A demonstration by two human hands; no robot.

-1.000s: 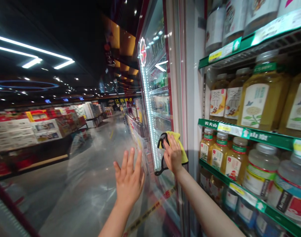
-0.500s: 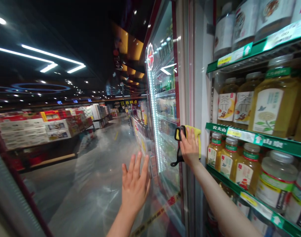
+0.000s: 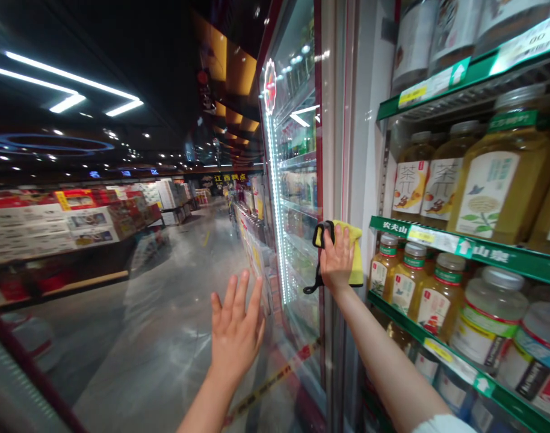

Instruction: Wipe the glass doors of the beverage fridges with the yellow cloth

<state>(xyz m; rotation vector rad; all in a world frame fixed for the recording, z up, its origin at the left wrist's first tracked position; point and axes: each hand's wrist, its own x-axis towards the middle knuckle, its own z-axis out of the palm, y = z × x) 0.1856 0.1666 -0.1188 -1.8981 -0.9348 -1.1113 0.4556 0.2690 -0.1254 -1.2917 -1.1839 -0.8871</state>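
Observation:
My left hand (image 3: 237,328) is raised with its palm turned away and its fingers spread; nothing is in it. It appears to rest on the clear glass door, though contact is hard to confirm. My right hand (image 3: 338,261) holds a yellow and black cleaning cloth (image 3: 356,255) flat against the door's edge and frame (image 3: 336,150). Its fingers lie extended over the cloth, and a black loop hangs out at the left. Just right of this hand stand small bottles of yellow drink (image 3: 404,287) on a cooler shelf.
Cooler shelves with green price strips (image 3: 505,255) and several drinks fill the right side. A lit glass panel (image 3: 297,198) shows shelves of bottles. Beyond the glass runs a grey shop floor (image 3: 166,337), with stacked boxes (image 3: 53,222) at the left.
The view has turned slightly, so the shop scene and both hands sit further left. Against the door, the hands and the cloth have barely moved.

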